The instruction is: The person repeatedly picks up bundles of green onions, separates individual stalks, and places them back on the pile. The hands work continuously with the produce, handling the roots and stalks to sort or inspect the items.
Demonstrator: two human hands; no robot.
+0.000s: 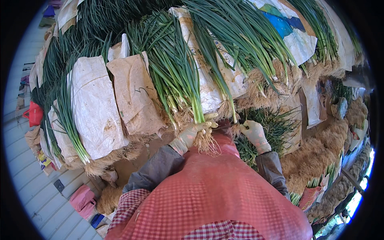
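Note:
Gloved in a pale, stained glove, my left hand (192, 134) grips a bunch of green onions (198, 109) just above its stringy roots. Their long leaves lie up across other onions on the pile. My right hand (253, 133), in a similar glove, is to the right, beside the roots of one onion stalk (232, 108). Its fingers are bent near those roots; what lies between them is too small to make out. Brown roots (259, 87) of more onions stick out at the pile's near edge.
White woven sacks (93, 105) and a tan sack (135, 96) cover parts of the onion pile. Loose green leaves (270, 132) lie beyond my right hand. More rooted bundles (318, 156) stand at right. A red bag (35, 114) and a pink cloth (83, 201) are at left.

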